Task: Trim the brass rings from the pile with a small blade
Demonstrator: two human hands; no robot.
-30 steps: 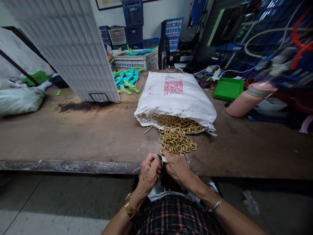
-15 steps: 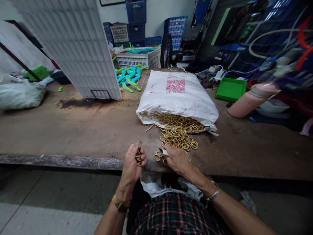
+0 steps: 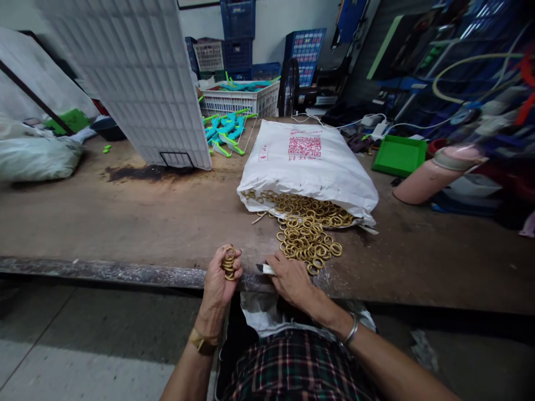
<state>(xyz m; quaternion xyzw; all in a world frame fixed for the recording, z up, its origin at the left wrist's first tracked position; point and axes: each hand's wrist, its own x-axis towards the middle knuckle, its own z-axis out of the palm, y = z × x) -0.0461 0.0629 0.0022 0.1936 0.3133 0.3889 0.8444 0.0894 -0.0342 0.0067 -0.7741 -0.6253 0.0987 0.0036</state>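
Several brass-coloured rings (image 3: 228,264) are gathered in my left hand (image 3: 218,281), its fingers curled round them just over the table's front edge. My right hand (image 3: 292,278) is closed on a small knife (image 3: 266,269) with a dark blade tip and a white grip; the blade points left, towards my left hand. Just beyond my right hand lies a heap of the same rings (image 3: 308,236). They spill from the open mouth of a white sack (image 3: 309,161) printed with a red square code.
A white ribbed panel (image 3: 137,83) stands on the table (image 3: 125,223) at left. Behind are turquoise and green plastic pieces (image 3: 225,131) and a white crate (image 3: 234,103). To the right are a green tray (image 3: 399,156) and a tilted pink bottle (image 3: 426,175). A pale bag (image 3: 39,150) lies far left.
My right hand has moved left along the table edge with the knife. Loose rings that lay by it no longer show there. My left hand has turned, showing its rings more fully.
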